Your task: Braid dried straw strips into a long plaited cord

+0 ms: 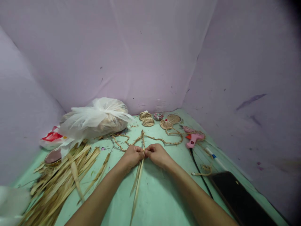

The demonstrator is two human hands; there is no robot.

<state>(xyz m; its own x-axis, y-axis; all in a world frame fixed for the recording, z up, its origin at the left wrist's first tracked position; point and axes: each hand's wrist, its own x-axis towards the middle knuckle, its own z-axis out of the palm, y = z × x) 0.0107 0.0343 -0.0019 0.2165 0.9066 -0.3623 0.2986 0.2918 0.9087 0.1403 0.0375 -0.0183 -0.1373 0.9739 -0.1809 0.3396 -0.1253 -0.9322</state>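
My left hand and my right hand meet at the middle of the table, fingertips pinched close together. Between them is a braid of dried plant fibre, its finished cord running away from me and curving out to both sides. Loose flat strips hang from the pinch toward me. Both hands grip the braid where the strips join it; the exact crossing of strips is hidden by my fingers. Off to the left lies a pile of dried leaf strips.
Behind the pile sits a tied white plastic bag. Coiled fibre pieces and a small container of beads stand at the back. On the right are a pink glue gun, its black cable, a pen and a dark phone.
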